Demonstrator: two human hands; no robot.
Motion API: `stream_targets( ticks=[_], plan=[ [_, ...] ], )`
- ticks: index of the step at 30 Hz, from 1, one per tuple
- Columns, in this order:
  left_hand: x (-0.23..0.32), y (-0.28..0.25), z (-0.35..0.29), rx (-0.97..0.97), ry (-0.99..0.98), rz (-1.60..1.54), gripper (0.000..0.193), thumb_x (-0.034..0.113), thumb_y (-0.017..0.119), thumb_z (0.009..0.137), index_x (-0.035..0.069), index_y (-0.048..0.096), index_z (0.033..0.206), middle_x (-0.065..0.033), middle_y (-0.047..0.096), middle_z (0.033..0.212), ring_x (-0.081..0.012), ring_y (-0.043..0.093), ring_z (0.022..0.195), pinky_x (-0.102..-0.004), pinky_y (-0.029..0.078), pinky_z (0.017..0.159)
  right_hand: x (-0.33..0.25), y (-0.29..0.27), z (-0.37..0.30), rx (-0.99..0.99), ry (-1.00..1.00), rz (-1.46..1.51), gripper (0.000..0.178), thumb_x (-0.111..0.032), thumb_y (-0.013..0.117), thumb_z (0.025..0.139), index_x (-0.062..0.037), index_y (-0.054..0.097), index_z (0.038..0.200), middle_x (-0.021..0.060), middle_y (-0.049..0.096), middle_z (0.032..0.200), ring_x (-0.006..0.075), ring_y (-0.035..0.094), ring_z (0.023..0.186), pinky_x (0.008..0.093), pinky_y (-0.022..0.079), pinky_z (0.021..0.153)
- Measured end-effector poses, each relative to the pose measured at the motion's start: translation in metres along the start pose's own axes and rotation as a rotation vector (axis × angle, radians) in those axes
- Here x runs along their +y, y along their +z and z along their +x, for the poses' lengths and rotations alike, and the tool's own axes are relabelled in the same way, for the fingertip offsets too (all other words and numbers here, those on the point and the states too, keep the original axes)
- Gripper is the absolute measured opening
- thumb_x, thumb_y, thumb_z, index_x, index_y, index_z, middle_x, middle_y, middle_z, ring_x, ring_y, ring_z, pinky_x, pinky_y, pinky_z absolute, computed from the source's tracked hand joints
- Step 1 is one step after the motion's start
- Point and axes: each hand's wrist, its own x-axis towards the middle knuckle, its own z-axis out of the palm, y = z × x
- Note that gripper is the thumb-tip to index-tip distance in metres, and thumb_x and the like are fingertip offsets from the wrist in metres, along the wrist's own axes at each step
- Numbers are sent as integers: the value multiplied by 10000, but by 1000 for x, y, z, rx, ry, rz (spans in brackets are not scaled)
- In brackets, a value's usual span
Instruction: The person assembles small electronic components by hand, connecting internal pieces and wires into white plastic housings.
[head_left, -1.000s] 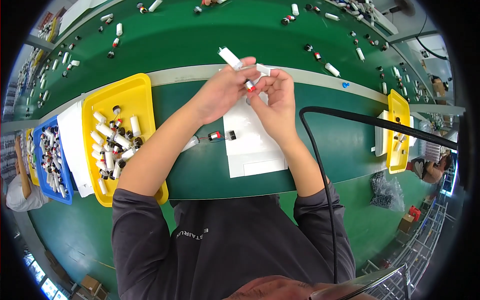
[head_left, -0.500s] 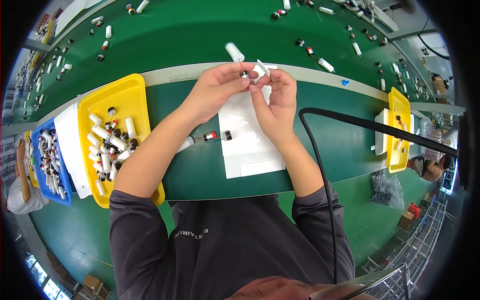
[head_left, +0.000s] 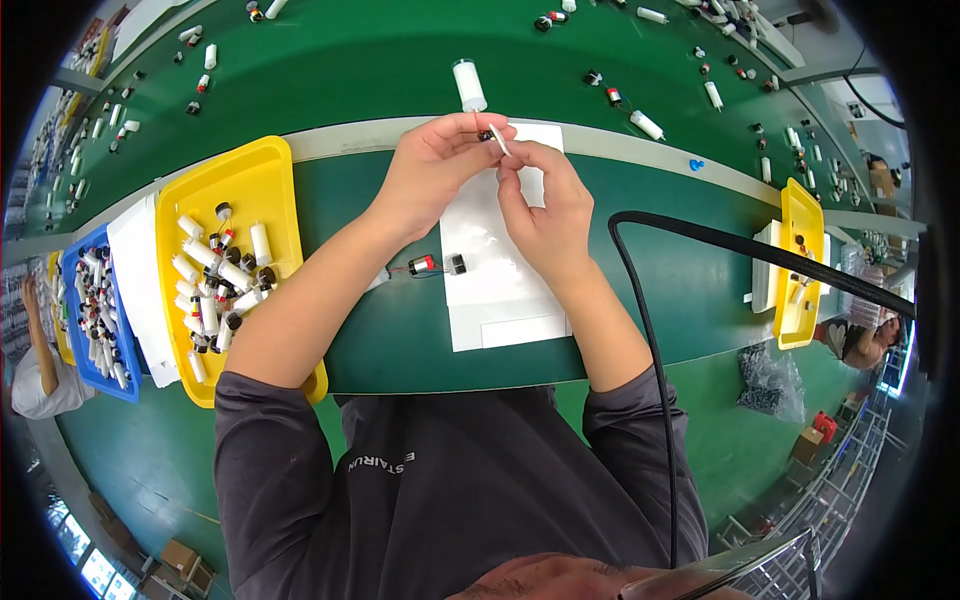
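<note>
Over the far edge of the table, my left hand pinches a small black part between thumb and fingers. A white cylinder lies just beyond those fingertips, apparently joined by thin wires. My right hand is closed on a thin white strip, its edge held up against the black part. Fingers hide most of that contact. Below both hands lies a glossy white sheet. Another wired assembly rests left of it, with a red-and-black piece and a black cap on the sheet's edge.
A yellow tray of wired cylinders stands at left, beside a blue tray. More assemblies lie on the green surface beyond the pale rail. A black cable arches at right, before another yellow tray.
My right hand has brought the white strip leftward onto the black part, and my hands are closer together. The white cylinder has shifted slightly away and stands straighter.
</note>
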Motion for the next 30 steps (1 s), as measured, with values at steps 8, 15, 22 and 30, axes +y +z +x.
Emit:
stream_targets(
  ticks=[8, 15, 22, 30],
  plan=[
    [3, 3, -1, -30, 34, 219, 348, -69, 617, 935, -9, 654, 1275, -96, 697, 1206, -146, 661, 1069, -297, 541, 956, -2, -20, 15, -97, 671, 695, 121, -99, 699, 955, -19, 654, 1034, 19, 671, 952, 74, 587, 858, 235, 465, 823],
    [0, 12, 0, -71, 42, 317, 373, -82, 629, 932, -24, 636, 1300, -84, 671, 1245, -134, 648, 1093, -281, 539, 956, 1, -16, 10, -52, 800, 704, 74, -100, 645, 999, -31, 647, 1025, 7, 669, 953, 70, 576, 887, 230, 441, 834],
    [-4, 15, 4, -56, 56, 325, 365, -64, 643, 940, -34, 627, 1303, -107, 660, 1275, -169, 648, 1141, -306, 536, 1000, -1, -7, 8, 83, 718, 743, 99, -125, 703, 965, -37, 663, 985, -48, 622, 820, 12, 510, 749, 188, 411, 697],
    [-1, 24, -1, -115, 55, 258, 368, -16, 621, 978, -32, 605, 1345, -112, 652, 1305, -171, 645, 1154, -319, 526, 1024, 0, -7, 5, 152, 671, 626, 112, -131, 725, 953, -41, 662, 980, -89, 533, 769, -5, 434, 698, 173, 349, 620]
  ],
)
